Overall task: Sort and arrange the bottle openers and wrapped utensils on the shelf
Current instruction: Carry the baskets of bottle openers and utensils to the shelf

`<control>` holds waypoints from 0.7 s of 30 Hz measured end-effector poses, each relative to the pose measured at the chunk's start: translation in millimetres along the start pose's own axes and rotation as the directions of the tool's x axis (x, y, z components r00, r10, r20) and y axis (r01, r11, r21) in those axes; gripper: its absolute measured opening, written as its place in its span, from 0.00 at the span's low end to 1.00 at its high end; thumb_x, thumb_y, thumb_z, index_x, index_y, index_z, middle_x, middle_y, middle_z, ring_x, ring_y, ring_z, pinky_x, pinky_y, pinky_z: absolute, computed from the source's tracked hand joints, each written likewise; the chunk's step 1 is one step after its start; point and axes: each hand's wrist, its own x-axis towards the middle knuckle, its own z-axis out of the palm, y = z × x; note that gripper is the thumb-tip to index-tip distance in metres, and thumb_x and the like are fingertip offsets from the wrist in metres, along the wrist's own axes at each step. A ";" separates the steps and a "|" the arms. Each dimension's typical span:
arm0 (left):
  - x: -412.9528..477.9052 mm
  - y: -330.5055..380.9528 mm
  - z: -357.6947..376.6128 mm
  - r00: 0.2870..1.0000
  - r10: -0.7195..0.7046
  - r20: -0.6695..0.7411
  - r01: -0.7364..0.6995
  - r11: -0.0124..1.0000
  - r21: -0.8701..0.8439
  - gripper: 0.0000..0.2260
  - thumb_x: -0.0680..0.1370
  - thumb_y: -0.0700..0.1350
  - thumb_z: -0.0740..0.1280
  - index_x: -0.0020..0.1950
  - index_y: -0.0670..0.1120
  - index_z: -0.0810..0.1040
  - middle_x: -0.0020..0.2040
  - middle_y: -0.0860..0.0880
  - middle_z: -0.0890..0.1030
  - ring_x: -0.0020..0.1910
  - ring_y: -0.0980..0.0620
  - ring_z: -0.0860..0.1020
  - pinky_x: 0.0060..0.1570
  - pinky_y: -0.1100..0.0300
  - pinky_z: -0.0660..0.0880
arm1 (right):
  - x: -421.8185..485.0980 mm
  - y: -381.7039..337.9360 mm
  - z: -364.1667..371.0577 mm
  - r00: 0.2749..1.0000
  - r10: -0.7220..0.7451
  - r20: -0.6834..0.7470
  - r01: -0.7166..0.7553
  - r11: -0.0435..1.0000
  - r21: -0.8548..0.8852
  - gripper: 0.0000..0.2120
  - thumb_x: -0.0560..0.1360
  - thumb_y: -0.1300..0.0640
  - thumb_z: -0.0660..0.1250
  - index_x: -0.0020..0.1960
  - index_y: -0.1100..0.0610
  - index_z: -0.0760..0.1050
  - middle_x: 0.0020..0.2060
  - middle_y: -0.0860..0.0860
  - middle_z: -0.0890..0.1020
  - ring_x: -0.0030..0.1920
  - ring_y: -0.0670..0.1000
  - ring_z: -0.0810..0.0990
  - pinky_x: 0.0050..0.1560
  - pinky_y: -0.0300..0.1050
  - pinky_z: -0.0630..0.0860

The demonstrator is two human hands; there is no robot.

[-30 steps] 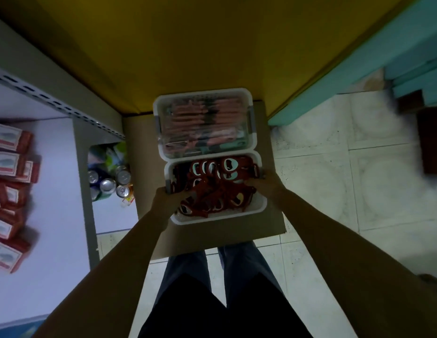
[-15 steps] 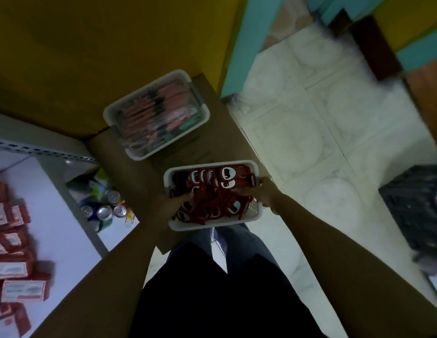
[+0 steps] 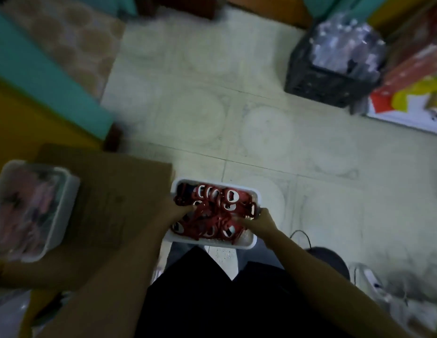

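A white plastic tray [image 3: 246, 243] full of red bottle openers [image 3: 213, 211] is held in the air in front of me, above the tiled floor. My left hand [image 3: 174, 213] grips its left rim, thumb among the openers. My right hand [image 3: 260, 222] grips its right rim. A second white tray [image 3: 63, 211] with pink wrapped utensils [image 3: 24, 211] sits at the left on a brown cardboard box [image 3: 119, 198].
A black crate [image 3: 327, 84] of clear wrapped items stands on the floor at the upper right, beside colourful boxes [image 3: 412, 93]. A yellow and teal wall [image 3: 36, 93] runs along the left. Pale bags [image 3: 395, 293] lie at the lower right.
Both hands lifted the opener tray off the cardboard box and carried it to the right. My view swung right, so the shelf left the frame and the utensil tray stays behind at the left.
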 end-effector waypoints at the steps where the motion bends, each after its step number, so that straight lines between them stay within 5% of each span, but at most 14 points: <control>1: -0.3 16.9 20.1 1.000 0.010 0.020 -0.011 0.998 0.061 0.22 0.70 0.46 0.75 0.59 0.38 0.76 0.55 0.39 0.79 0.52 0.45 0.78 0.49 0.56 0.72 | -2.1 14.8 -15.2 0.999 0.022 -0.036 -0.019 0.997 0.077 0.32 0.63 0.53 0.80 0.61 0.64 0.73 0.54 0.58 0.81 0.55 0.58 0.80 0.57 0.56 0.77; 6: -17.3 89.1 131.2 0.997 0.073 0.003 -0.070 0.944 0.322 0.15 0.65 0.55 0.77 0.36 0.48 0.76 0.28 0.56 0.76 0.24 0.63 0.75 0.22 0.67 0.69 | -5.4 80.9 -105.9 0.987 0.115 -0.111 -0.071 0.939 0.337 0.34 0.61 0.52 0.81 0.61 0.64 0.73 0.54 0.59 0.81 0.55 0.58 0.80 0.58 0.55 0.77; 11: -36.6 140.3 255.3 0.996 0.056 0.068 -0.082 0.872 0.483 0.27 0.63 0.61 0.76 0.50 0.42 0.80 0.47 0.44 0.83 0.42 0.48 0.80 0.37 0.60 0.72 | 1.5 138.6 -223.1 0.978 0.115 -0.173 -0.036 0.914 0.404 0.26 0.63 0.49 0.80 0.56 0.60 0.79 0.51 0.56 0.83 0.48 0.52 0.82 0.44 0.43 0.77; 16: -50.5 190.1 365.2 0.972 0.107 0.211 -0.211 0.792 0.572 0.24 0.64 0.60 0.76 0.47 0.42 0.81 0.43 0.45 0.83 0.40 0.48 0.80 0.42 0.57 0.77 | 2.9 187.9 -318.3 0.923 0.222 -0.313 -0.056 0.885 0.463 0.35 0.62 0.43 0.79 0.61 0.61 0.74 0.54 0.57 0.81 0.54 0.55 0.81 0.57 0.50 0.77; 21: -52.2 253.6 460.5 0.931 0.189 0.311 -0.354 0.671 0.652 0.22 0.64 0.60 0.76 0.42 0.43 0.77 0.42 0.45 0.80 0.39 0.47 0.78 0.39 0.58 0.74 | 2.9 210.8 -380.9 0.807 0.372 -0.459 -0.042 0.811 0.584 0.38 0.63 0.43 0.78 0.62 0.62 0.66 0.59 0.58 0.76 0.58 0.58 0.77 0.55 0.49 0.75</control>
